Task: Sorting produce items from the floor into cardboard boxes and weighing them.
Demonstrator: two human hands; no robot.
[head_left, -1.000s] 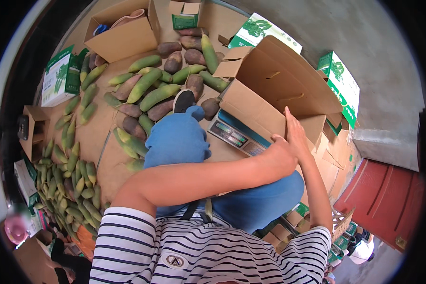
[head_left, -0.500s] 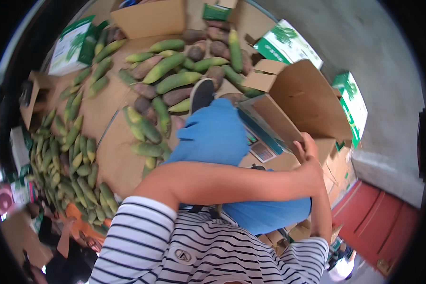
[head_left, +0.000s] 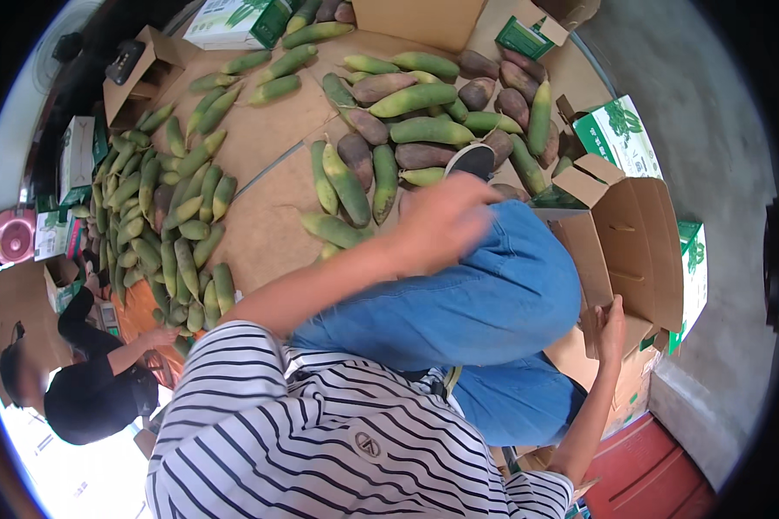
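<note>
My right hand (head_left: pixel 610 330) grips the near edge of an open cardboard box (head_left: pixel 636 251), fingers wrapped over its wall. The box stands at my right with its flaps up. My left hand (head_left: pixel 446 227) is lifted over my bent, blue-trousered knee, smeared by motion; its fingers are too blurred to read, and I see nothing clearly in it. Just beyond it, green radishes (head_left: pixel 428 131) and purple-skinned radishes (head_left: pixel 424 156) lie on flattened cardboard (head_left: pixel 268 216), around my dark shoe.
A large heap of green radishes (head_left: pixel 177 212) spreads at the left. White and green printed cartons (head_left: pixel 619 138) stand around the edge. Another person (head_left: pixel 104 385) in dark clothes sits at the lower left, reaching toward the heap. A red panel (head_left: pixel 649 476) lies at the lower right.
My left hand has left the box and swung left over my knee. My right hand stays on the box's edge. The view has turned, and my leg now hides the scale seen earlier.
</note>
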